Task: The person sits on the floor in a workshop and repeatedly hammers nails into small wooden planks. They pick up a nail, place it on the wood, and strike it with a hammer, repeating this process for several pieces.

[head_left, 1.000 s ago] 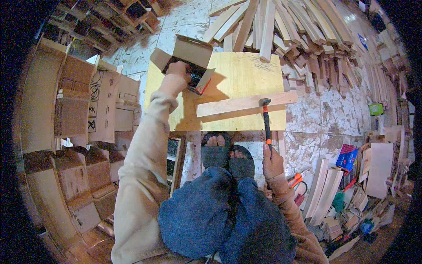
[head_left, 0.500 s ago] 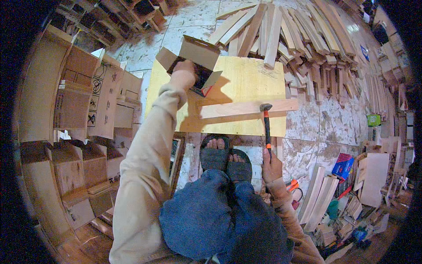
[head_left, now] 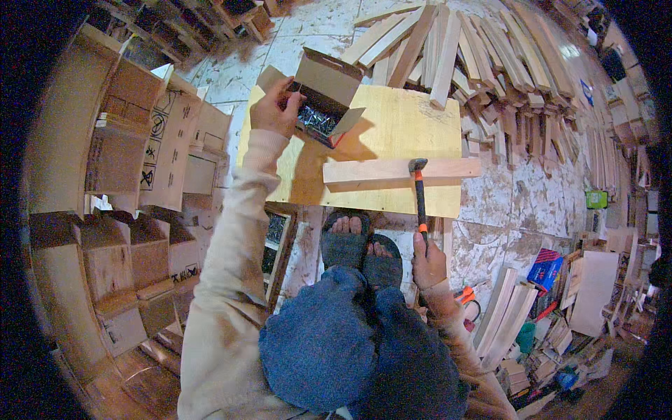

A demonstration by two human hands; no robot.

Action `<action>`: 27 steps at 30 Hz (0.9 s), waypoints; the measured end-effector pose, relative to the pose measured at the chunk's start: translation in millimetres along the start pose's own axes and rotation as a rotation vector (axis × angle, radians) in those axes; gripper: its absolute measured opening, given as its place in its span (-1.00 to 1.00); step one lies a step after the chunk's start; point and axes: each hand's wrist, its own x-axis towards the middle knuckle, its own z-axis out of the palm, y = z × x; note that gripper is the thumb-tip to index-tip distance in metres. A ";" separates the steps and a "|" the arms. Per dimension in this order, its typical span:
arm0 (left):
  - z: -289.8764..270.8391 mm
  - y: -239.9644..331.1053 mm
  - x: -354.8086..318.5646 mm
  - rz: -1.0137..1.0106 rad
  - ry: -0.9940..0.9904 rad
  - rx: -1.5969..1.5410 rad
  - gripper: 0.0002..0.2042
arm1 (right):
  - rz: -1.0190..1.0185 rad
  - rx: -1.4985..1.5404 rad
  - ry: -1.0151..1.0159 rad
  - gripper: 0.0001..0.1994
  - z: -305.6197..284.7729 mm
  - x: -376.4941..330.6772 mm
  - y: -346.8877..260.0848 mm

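Observation:
My right hand [head_left: 428,264] is wrapped round the handle of a hammer [head_left: 420,194] with a black and orange grip. The hammer's head rests on a pale wooden batten [head_left: 371,170], which lies across a yellow plywood board [head_left: 413,129]. An opened cardboard box [head_left: 329,75], flaps raised, sits at the far left of the board with many small metal nails [head_left: 318,120] in it. At the box's left edge, my left hand [head_left: 275,112] is closed, thumb and fingers pinched together. Whatever lies between these fingertips is too small to make out.
Beyond the board lies a large heap of wooden battens [head_left: 483,56]. Wooden compartment units [head_left: 129,150] stand along the left. To the right are offcuts [head_left: 514,311], a blue and red box [head_left: 544,269] and a green box [head_left: 596,199]. My sandalled feet [head_left: 360,248] are close to the board's near edge.
My left hand has come out of the box of nails and back to its left edge, uncovering the nails. The hammer stays on the batten, its handle tilted slightly differently.

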 end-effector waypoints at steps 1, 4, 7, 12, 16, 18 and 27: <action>-0.3 3.4 -10.5 -0.011 0.001 -0.150 -0.79 | 0.024 -0.040 -0.017 -0.45 0.7 -0.6 -4.4; 5.1 7.9 -52.8 0.059 0.027 -0.353 -0.85 | -0.005 -0.062 -0.087 -0.46 4.0 -0.6 -17.5; 20.8 4.6 -96.8 0.210 0.062 -0.214 -0.90 | -0.094 -0.035 -0.158 -0.48 5.8 -1.0 -27.0; 50.8 -13.4 -133.6 0.321 -0.016 -0.130 -0.92 | -0.116 -0.062 -0.233 -0.49 12.6 -3.9 -36.6; 56.7 -29.3 -139.7 0.413 -0.042 -0.060 -0.89 | -0.133 -0.027 -0.290 -0.53 11.3 -8.2 -45.7; 56.1 -32.8 -141.2 0.379 -0.035 -0.084 -0.86 | -0.186 -0.041 -0.298 -0.56 7.4 -9.4 -52.8; 57.4 -30.7 -154.4 0.176 0.065 -0.184 -0.68 | -0.420 -0.084 -0.323 -0.62 -2.3 -14.7 -70.2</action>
